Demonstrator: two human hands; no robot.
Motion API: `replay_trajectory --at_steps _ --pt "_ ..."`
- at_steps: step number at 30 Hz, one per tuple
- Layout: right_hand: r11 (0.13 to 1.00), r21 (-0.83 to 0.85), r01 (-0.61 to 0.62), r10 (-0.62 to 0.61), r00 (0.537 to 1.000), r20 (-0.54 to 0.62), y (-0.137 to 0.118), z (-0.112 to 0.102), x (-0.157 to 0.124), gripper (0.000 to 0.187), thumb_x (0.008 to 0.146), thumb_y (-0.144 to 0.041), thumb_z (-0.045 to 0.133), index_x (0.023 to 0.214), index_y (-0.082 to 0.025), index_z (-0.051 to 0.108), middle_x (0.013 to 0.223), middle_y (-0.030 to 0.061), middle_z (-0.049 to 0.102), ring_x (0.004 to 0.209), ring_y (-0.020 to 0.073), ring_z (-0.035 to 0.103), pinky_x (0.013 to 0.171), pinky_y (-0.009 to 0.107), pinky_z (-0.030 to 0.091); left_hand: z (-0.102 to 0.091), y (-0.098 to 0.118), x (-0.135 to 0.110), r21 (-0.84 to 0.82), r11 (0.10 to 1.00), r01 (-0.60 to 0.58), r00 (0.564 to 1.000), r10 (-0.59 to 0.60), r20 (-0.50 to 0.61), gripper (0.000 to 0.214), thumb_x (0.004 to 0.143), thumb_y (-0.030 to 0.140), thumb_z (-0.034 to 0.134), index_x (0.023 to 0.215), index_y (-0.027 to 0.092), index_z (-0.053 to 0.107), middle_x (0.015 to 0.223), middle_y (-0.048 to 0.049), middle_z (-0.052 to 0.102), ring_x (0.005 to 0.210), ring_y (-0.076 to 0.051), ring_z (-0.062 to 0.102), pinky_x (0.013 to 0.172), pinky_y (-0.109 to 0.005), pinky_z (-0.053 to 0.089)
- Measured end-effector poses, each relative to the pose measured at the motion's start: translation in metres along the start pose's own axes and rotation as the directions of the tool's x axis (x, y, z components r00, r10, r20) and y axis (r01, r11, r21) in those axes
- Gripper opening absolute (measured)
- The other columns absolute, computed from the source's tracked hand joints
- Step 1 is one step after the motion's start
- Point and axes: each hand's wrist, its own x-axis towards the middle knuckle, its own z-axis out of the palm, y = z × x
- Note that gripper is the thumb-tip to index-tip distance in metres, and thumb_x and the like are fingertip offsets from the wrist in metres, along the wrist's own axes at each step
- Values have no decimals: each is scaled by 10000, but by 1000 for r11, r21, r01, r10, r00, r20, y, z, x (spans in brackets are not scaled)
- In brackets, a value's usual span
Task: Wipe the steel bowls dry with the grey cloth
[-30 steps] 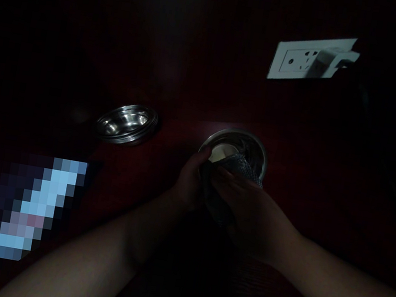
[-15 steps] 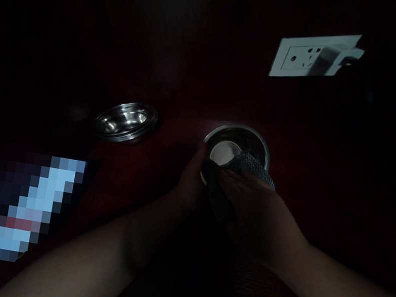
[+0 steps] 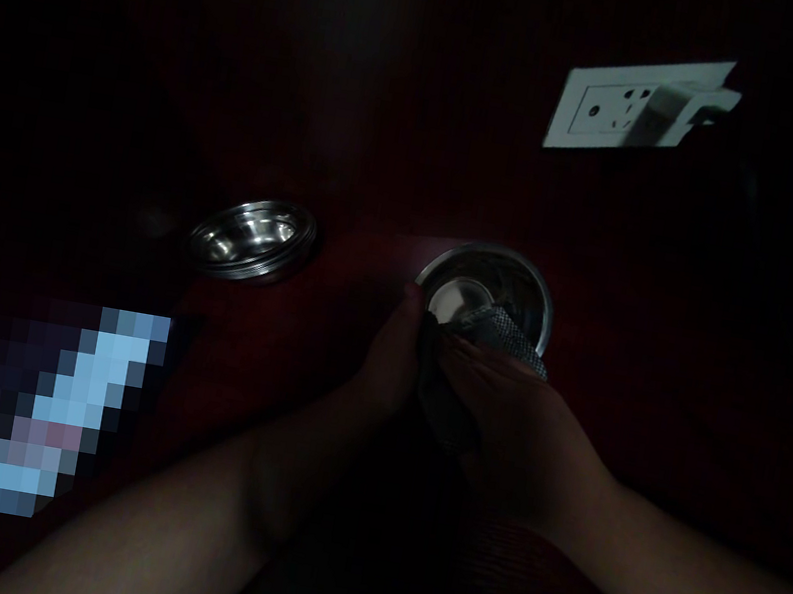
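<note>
The scene is very dark. A steel bowl [image 3: 521, 277] sits on a dark red surface at the centre. My left hand [image 3: 390, 357] grips the bowl's near left rim. Over the bowl's near side, my right hand [image 3: 507, 407] presses a dark patterned cloth [image 3: 504, 333] into the bowl, fingers closed on it. The bowl's shiny inner base shows just beyond the cloth.
A second steel bowl [image 3: 252, 239] rests to the left on the same dark red surface [image 3: 341, 267]. A white wall socket [image 3: 610, 110] with a white plug [image 3: 683, 107] in it is at the upper right. A blurred bright patch [image 3: 58, 413] lies at lower left.
The cloth and my right hand have shifted slightly within the bowl, covering more of its shiny base. My left hand stays on the rim. The view drifted a little.
</note>
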Motion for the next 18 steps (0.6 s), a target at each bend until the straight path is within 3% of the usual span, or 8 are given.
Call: replay_trajectory --at_steps 6,12,15,18 --pt "998 -48 -38 38 999 17 2 2 0 552 713 -128 518 1265 -125 505 1282 110 576 1196 238 526 1042 421 403 5 13 0 -86 981 173 978 -160 134 625 806 660 365 1030 151 650 900 -77 707 1104 -291 579 946 -422 432" --pt "994 -98 -52 54 998 24 3 5 -1 561 703 -127 524 1263 -93 509 1279 121 578 1182 242 536 1035 412 412 0 14 4 -26 954 299 948 -294 121 461 763 547 516 868 128 674 765 -79 703 943 -278 646 855 -390 477" --pt "992 -110 -65 67 998 19 2 4 -1 552 694 -128 529 1246 -109 527 1273 108 584 1172 244 542 1024 409 424 2 9 5 -5 959 285 956 -284 79 490 782 563 476 892 127 670 769 -88 698 929 -269 644 847 -395 476" --pt "989 -122 -84 88 996 22 2 2 0 551 688 -108 520 1239 -103 530 1278 117 579 1173 254 541 1021 415 428 2 4 6 60 983 171 982 -175 66 559 783 632 445 932 139 663 828 -90 700 947 -255 633 877 -387 457"
